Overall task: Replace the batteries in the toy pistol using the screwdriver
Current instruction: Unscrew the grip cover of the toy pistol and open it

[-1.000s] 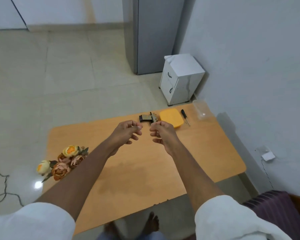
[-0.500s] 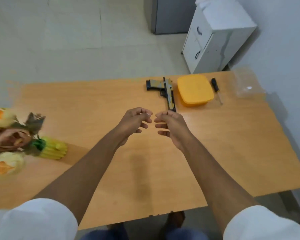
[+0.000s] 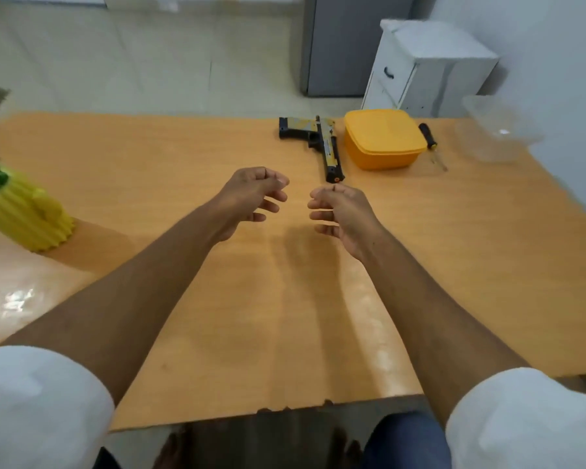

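Hovering both over the table [image 3: 183, 299] right now: my left hand [image 3: 251, 198] and right hand [image 3: 342, 211] are loosely curled, holding nothing, touching nothing. Toy pistol [image 3: 322, 140] lies just beyond them, touching the yellow box [image 3: 383, 140]; screwdriver [image 3: 430, 140] sits on the box's far side.

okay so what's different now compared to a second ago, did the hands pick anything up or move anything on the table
Nothing was picked up or moved. The head camera tipped down and came closer, so the table fills more of the view. The left hand and right hand stayed raised, empty and loosely curled, slightly further apart now. The toy pistol, yellow box, screwdriver and clear container lie where they were.
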